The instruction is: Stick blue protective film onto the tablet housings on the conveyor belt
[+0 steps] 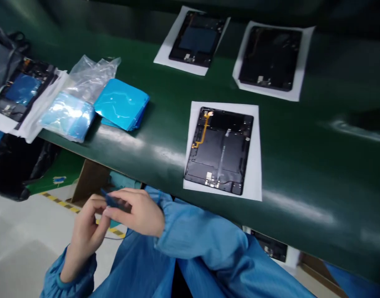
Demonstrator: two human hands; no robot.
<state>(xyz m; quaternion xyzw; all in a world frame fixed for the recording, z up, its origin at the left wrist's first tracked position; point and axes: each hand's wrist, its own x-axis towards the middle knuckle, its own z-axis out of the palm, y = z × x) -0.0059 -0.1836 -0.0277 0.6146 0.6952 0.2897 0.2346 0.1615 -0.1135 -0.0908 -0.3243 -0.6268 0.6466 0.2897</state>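
Note:
Below the table's front edge, my left hand (89,225) and my right hand (140,210) meet, both with fingers closed. Between their fingertips is a small, thin dark blue piece (110,200), seen nearly edge-on; it looks like a film sheet, though the fingers cover much of it. On the green table to the right lies an open tablet housing (222,151) with an orange flex cable, resting on a white sheet (254,165). A stack of bright blue film sheets (121,103) sits up and to the left of that tablet, apart from my hands.
Two more opened tablets (194,39) (270,58) lie on white sheets at the back. At the left are a clear plastic bag (93,76), a bagged film pack (68,116) and another tablet (22,89). Under the table stands an open cardboard box (90,180).

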